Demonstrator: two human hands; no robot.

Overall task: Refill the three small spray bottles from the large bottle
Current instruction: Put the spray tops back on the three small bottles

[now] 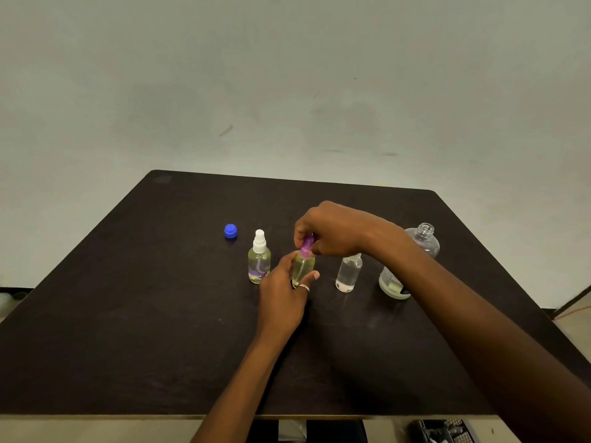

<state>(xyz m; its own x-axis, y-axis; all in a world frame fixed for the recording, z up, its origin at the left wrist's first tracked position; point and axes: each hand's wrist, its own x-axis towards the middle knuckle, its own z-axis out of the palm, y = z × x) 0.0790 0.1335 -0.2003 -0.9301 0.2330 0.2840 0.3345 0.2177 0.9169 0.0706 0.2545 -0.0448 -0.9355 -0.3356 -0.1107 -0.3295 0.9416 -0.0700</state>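
Three small spray bottles stand in a row on the dark table (128, 330). The left one (259, 262) has a white spray top and yellowish liquid. My left hand (283, 290) grips the body of the middle bottle (303, 266), which holds yellowish liquid. My right hand (332, 230) pinches its purple spray top (307, 244) from above. The right small bottle (348, 272) is clear, its top partly hidden by my right wrist. The large clear bottle (415, 251) stands uncapped at the right, mostly behind my right forearm, with a little liquid at its base.
A blue cap (230, 231) lies on the table left of the bottles. A pale wall rises behind the table's far edge. A dark object (444, 431) sits on the floor below the table's near right edge.
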